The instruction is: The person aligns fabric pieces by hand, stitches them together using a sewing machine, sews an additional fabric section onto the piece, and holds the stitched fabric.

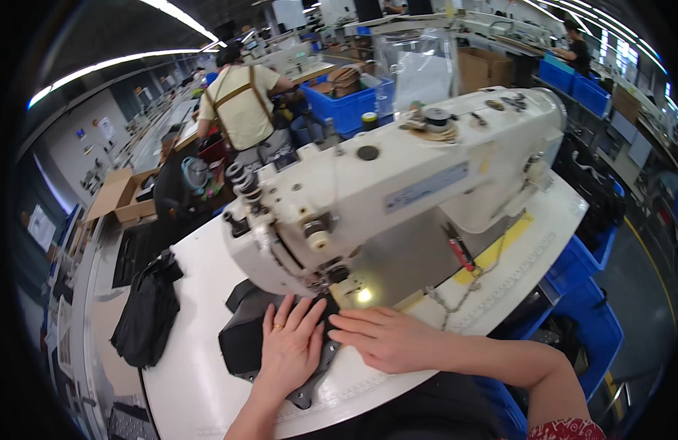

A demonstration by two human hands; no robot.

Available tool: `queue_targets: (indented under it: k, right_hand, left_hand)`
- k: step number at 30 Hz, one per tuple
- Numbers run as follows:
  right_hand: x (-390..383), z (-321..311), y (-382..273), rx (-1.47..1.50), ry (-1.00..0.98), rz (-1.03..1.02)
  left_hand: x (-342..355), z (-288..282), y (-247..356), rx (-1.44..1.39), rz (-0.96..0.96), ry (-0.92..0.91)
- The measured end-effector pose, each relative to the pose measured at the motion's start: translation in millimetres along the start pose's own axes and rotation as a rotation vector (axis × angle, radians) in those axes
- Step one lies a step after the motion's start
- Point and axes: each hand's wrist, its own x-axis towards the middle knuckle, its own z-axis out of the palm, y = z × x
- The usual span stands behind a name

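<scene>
Black fabric piece, w/ greyer edges and small pale dots along its near side, lies flat-ish on the white table, just short of the needle end of a white sewing machine; can't tell if any of it sits under the foot. Taking the piece as the clock's hub, 12 pointing away from the person:

L hand rests palm-down on top of it, fingers stretched and slightly apart, gold-coloured ring on one; fingertips point to 12, close to the needle end at 1–2. R hand comes in from 3, fingers long and pressed together, tips at the piece's right edge, just beside L hand; can't tell if it pinches any fabric, thumb unclear. Red patterned sleeve on the R arm at approx 4.

Small lit spot on the machine bed at 2. Red-handled snips also at 2, w/ a yellow strip alongside; metal chain nearer 3. Black bundle at 9–10, on the table's L edge. Open cardboard box at 10–11, co-worker in a pale top at 12, blue crate btwn 12 and 1, blue bin at 3.
</scene>
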Motion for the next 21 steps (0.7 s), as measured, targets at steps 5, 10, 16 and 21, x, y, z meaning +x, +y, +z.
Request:
queue_targets:
  k: [5,10,16,21]
  right_hand:
    - [-6.5,20.1,7.6,0.071,-0.014,-0.023]
    - [-11.2,25.2,11.0,0.116,0.119,-0.071]
    - [-3.0,18.4,9.4,0.086,0.047,-0.051]
    - [-5.5,8.6,4.4,-0.022,0.033,-0.058]
  left_hand:
    - [0.1,4.2,-0.6,-0.011,-0.023,-0.014]
    - [-0.8,3.5,3.9,-0.077,0.041,0.108]
    - [-13.8,-31.5,28.5,-0.329,0.103,0.421]
    - [-77.7,-58.0,56.2,-0.041,0.432,0.319]
